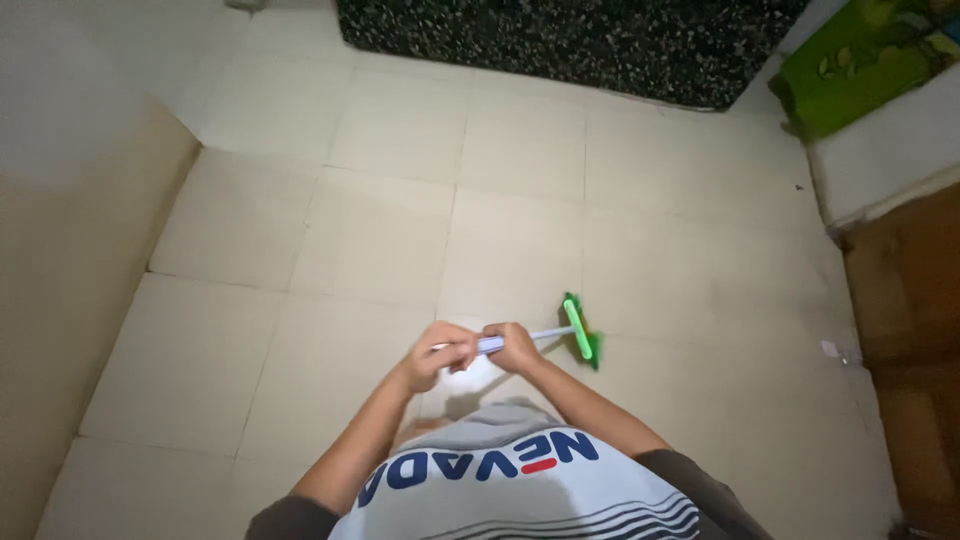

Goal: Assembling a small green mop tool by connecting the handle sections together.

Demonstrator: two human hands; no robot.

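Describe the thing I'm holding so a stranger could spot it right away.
On the pale tiled floor, below the dark speckled mat, both hands grip a pale handle. Its far end carries a bright green broom head, the only green thing touching the tiles.

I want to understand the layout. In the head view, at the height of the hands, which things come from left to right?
Beige wall → left hand → right hand → green broom head → small white scrap on the floor → brown wooden furniture.
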